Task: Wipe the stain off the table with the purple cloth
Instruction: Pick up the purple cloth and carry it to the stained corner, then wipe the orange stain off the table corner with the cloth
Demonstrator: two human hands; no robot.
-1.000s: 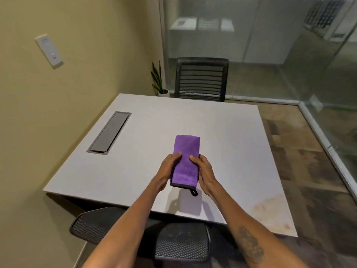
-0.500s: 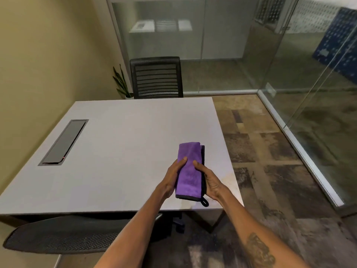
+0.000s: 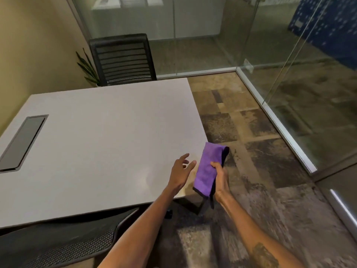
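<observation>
A folded purple cloth [image 3: 207,169] with a dark edge hangs above the near right corner of the white table [image 3: 100,136]. My right hand [image 3: 221,181] grips it along its right side. My left hand [image 3: 180,174] hovers just left of the cloth with its fingers spread, apart from it and holding nothing. A faint brownish stain [image 3: 188,177] shows on the tabletop at that corner, partly covered by my left hand and the cloth.
A dark cable tray lid [image 3: 21,142] is set into the table at the left. One black chair [image 3: 123,59] stands at the far side, another mesh chair [image 3: 63,244] under the near edge. A plant [image 3: 87,68] sits by the wall. Glass walls [image 3: 289,74] run on the right.
My left hand has let go of the cloth and opened. The cloth has travelled right to the table's corner in my right hand, and the view has swung right.
</observation>
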